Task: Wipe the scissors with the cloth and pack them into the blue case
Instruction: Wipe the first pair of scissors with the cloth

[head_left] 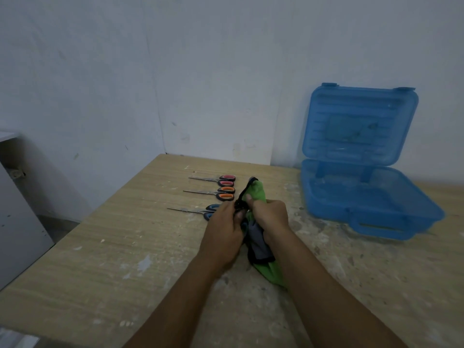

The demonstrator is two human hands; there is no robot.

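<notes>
Three pairs of scissors lie in a row on the wooden table, blades pointing left: pink-handled scissors, orange-handled scissors and blue-handled scissors, the last partly hidden by my left hand. My right hand and my left hand both grip a green cloth with black and grey parts, held just above the table. Whether a pair of scissors is wrapped inside the cloth I cannot tell. The blue case stands open at the right, its lid upright against the wall.
A white wall runs behind the table. A grey cabinet stands to the left, below the table's left edge. The tabletop carries pale paint stains.
</notes>
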